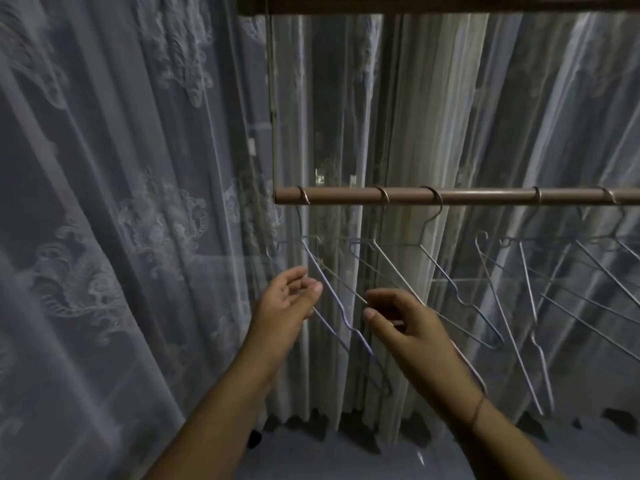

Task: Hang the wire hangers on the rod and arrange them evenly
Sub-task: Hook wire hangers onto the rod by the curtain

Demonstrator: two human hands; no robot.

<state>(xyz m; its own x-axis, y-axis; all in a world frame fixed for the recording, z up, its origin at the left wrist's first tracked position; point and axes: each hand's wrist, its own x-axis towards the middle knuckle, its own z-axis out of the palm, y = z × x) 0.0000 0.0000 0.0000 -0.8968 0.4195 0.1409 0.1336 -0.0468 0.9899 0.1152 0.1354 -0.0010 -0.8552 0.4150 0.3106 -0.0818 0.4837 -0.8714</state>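
Note:
A brown rod [485, 196] runs level across the right half of the view, with several thin wire hangers hooked over it. The leftmost hanger [329, 289] hangs near the rod's left end, and a second hanger [391, 268] hangs just right of it. My left hand [287, 299] is raised beside the leftmost hanger's wire, fingers curled loosely and apart, holding nothing. My right hand [398, 320] sits lower right, its thumb and fingers pinched on the second hanger's lower wire. Further right hang more hangers [530, 306], tilted and overlapping.
White lace curtains [121, 220] hang at the left and behind the rod. A dark wooden beam [433, 3] crosses the top. A thin cord [273, 98] drops from it to the rod's left end. A pale floor [346, 459] lies below.

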